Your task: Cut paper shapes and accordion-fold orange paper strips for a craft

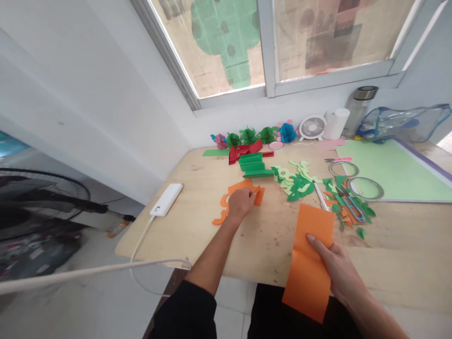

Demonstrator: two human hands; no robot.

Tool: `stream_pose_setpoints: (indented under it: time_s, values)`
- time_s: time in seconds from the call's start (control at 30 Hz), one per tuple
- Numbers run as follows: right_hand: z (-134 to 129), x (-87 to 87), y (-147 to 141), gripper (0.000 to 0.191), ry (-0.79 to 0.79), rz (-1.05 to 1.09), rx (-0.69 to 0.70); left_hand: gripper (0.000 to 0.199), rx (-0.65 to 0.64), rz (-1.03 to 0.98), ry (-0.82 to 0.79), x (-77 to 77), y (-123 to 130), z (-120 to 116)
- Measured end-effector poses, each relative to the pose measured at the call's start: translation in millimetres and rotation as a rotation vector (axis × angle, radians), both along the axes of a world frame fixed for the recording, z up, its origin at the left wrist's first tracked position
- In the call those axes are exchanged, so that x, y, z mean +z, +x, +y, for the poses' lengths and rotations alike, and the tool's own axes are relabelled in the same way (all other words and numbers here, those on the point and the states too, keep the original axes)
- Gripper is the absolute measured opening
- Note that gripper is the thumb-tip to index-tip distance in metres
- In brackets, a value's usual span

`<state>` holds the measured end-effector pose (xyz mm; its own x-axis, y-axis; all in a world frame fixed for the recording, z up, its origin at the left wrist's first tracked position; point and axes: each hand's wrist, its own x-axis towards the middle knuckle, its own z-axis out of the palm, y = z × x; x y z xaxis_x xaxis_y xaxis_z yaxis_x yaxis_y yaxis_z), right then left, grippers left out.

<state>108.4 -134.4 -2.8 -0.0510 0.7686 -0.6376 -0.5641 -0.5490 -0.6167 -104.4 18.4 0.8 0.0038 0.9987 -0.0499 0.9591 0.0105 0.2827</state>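
Observation:
My right hand (334, 263) holds an upright strip of orange paper (310, 254), thumb on its front face, over the table's front edge. My left hand (241, 203) is closed at another piece of orange paper (260, 195) lying on the table, its fingertips pinching a part of it. Wavy orange cut-outs (222, 212) lie just left of that hand, partly hidden by it. Behind it stands a folded green paper (252, 165). Light and dark green cut-outs (296, 181) are spread between the hands, with a white pen (320, 195) beside them.
Scissors (353, 207) lie on paper scraps at the right, near tape rolls (365, 188) and a green sheet (402, 169). Along the wall are paper turtles (249, 135), a small fan (312, 127) and a bottle (358, 110). A power bank (167, 199) with its cable sits left.

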Motion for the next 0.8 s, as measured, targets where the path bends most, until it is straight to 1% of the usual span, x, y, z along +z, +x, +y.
stream_pose_setpoints:
  time_s: [0.17, 0.37, 0.53, 0.6, 0.67, 0.73, 0.8]
  values:
    - [-1, 2.6, -2, 0.038, -0.005, -0.001, -0.001, 0.014, 0.044, -0.146, 0.013, -4.3, -8, 4]
    - [0, 5.3, -2, 0.037, 0.004, -0.029, -0.006, 0.018, 0.072, -0.262, 0.010, -9.4, -18, 7]
    - [-1, 4.1, -2, 0.039, 0.009, -0.027, -0.004, 0.020, 0.065, -0.294, -0.002, -10.0, -17, 7]
    - [-1, 3.5, -1, 0.040, 0.014, -0.050, -0.005, 0.020, 0.058, -0.296, 0.006, -8.1, -19, 2]
    - [-1, 3.2, -1, 0.040, 0.006, -0.073, -0.004, 0.027, 0.066, -0.276, 0.029, -5.1, -27, -9]
    - [-1, 3.1, 0, 0.041, -0.017, -0.084, 0.004, 0.033, 0.089, -0.222, 0.049, -1.8, -44, -25]
    - [-1, 2.7, 1, 0.043, -0.034, -0.091, 0.008, 0.032, 0.106, -0.150, 0.042, 0.8, -67, -44]
